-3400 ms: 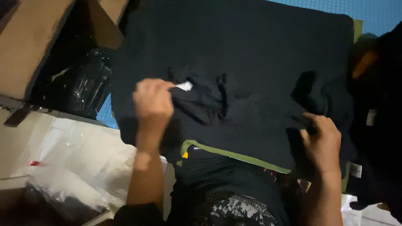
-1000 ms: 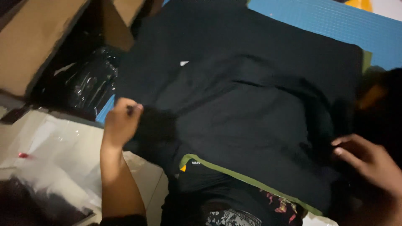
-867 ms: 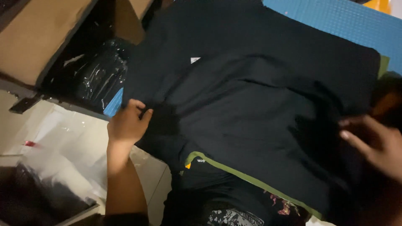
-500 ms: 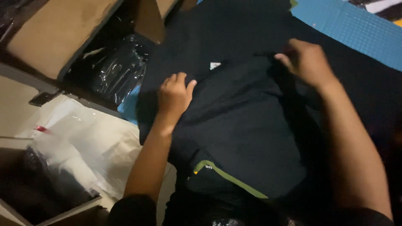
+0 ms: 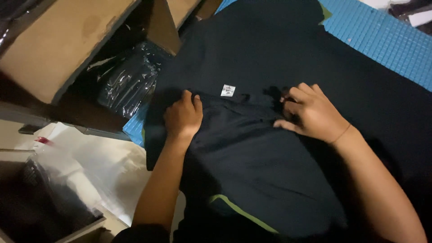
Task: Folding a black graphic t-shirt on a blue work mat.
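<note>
Hands on black garment (image 5: 270, 171): L hand (image 5: 182, 118) pinches folded edge nr white label (image 5: 228, 90); R hand (image 5: 310, 114) grips fold too.

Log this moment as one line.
left hand: on black shirt | right hand: gripping fold | surface: blue mat

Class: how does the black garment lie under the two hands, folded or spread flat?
Partly folded: the black garment has its lower part doubled up, and the left hand and right hand press the fold edge near its white label.
</note>
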